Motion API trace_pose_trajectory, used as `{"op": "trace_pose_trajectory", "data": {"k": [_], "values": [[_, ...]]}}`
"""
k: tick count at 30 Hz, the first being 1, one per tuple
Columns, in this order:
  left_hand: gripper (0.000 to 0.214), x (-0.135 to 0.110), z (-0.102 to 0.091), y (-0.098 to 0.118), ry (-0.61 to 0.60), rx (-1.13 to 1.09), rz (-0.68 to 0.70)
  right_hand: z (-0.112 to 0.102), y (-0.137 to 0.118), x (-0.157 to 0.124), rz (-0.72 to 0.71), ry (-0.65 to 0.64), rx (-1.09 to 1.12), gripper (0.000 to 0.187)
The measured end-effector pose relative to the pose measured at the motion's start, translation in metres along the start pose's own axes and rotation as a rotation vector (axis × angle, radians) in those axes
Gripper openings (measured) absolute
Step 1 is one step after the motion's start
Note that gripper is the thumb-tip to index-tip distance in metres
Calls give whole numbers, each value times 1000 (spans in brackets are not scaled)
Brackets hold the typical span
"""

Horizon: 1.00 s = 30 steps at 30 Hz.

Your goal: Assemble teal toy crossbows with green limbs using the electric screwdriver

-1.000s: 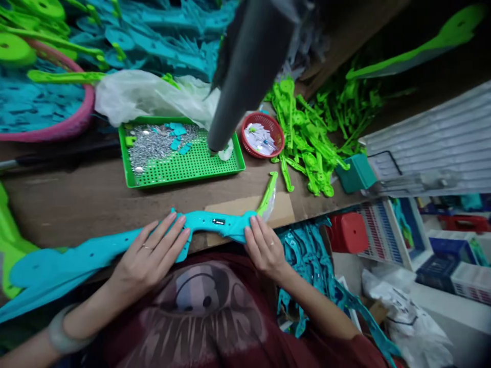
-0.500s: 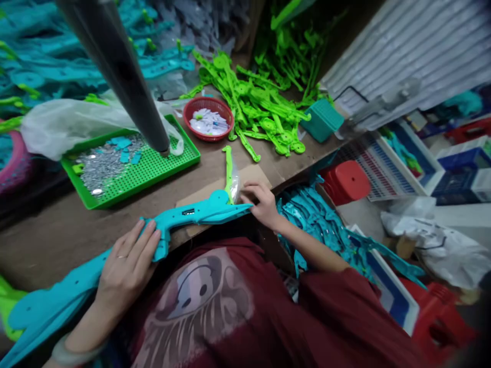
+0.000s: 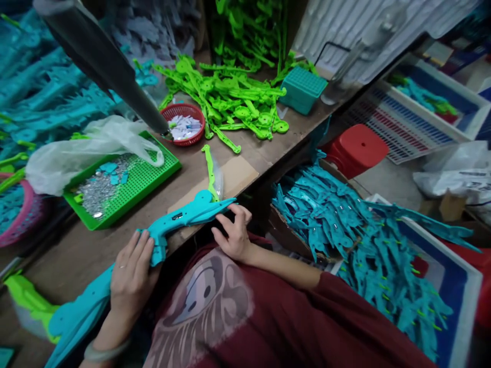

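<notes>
A long, bent teal plastic toy part [image 3: 199,212], shaped like a bow, lies along the table's front edge. A lime-green arm [image 3: 210,171] with a clear plastic piece sticks up at its right end; another green arm [image 3: 32,301] sits at the left end. My left hand [image 3: 132,268] is wrapped over the teal part's middle, its fingertips at the stepped block and its thumb hidden. My right hand [image 3: 236,235] is just below the part's right tip, fingers apart and loosely bent, with nothing visible in them.
Beyond lie a green tray [image 3: 153,176] of small metal pieces, a red basket [image 3: 183,110] of white pieces, a pile of green arms [image 3: 238,99] and a teal basket [image 3: 303,89]. A slanting dark post [image 3: 111,66] stands at left. Teal parts [image 3: 318,204] fill a box at lower right.
My right hand has come off the teal part's right tip and drawn down and back, its fingers opening. My left hand stays on the part. The view has swung to the right.
</notes>
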<state>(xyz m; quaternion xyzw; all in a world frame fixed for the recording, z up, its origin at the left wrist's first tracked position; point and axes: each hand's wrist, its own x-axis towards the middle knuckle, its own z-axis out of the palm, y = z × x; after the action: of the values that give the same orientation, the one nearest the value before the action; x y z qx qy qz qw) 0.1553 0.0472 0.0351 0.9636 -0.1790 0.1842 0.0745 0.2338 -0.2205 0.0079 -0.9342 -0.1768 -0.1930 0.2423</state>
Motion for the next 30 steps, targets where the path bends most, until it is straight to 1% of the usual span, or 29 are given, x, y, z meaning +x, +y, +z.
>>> {"op": "trace_pose_trajectory", "data": {"k": [3,5,6,8,9,10,11,12,14,15,16,17,18,19,20,22,23,24,25,26,27,28,30], "values": [[84,2,0,1,10,3,7,-3,12,0,-21,43,36,24],[83,2,1,3,10,14,11,-7,29,1,-32,92,42,23],[82,2,1,3,14,23,10,-10,39,4,-30,135,43,23],[80,2,3,6,17,42,-3,-18,61,18,-46,272,88,24],[80,2,3,7,19,49,-9,-23,71,28,-90,329,129,27],[81,3,4,7,21,51,-17,-28,78,40,-167,349,167,32],[82,3,4,8,22,51,-24,-33,83,53,-278,307,191,39],[83,2,4,8,24,52,-31,-37,85,64,-423,197,192,45],[81,2,5,8,22,61,-32,-41,83,82,-734,-113,135,49],[78,1,5,8,14,67,-26,-41,82,89,-865,-232,113,47],[74,0,5,7,4,72,-12,-42,80,96,-969,-309,119,42],[70,0,5,8,0,76,2,-42,79,105,-1040,-338,166,38],[66,0,6,8,0,75,10,-43,77,116,-1061,-322,249,34],[63,1,7,9,3,71,8,-43,75,132,-1020,-266,353,31],[61,3,9,10,11,62,-5,-42,71,150,-920,-177,457,28],[58,9,12,13,24,33,-49,-37,54,194,-638,51,593,27],[57,12,13,14,24,15,-72,-32,40,214,-519,159,613,26],[56,15,14,15,23,-2,-94,-25,25,231,-457,243,612,25],[55,18,15,15,25,-12,-110,-17,9,243,-484,274,604,23],[54,19,15,16,27,-14,-120,-9,-6,250,-603,244,591,22],[53,20,15,17,34,-7,-123,0,-19,251,-778,169,570,22],[52,19,15,18,46,7,-121,7,-28,248,-964,70,546,22],[49,16,15,23,63,37,-110,21,-39,238,-1321,-170,440,21]]}}
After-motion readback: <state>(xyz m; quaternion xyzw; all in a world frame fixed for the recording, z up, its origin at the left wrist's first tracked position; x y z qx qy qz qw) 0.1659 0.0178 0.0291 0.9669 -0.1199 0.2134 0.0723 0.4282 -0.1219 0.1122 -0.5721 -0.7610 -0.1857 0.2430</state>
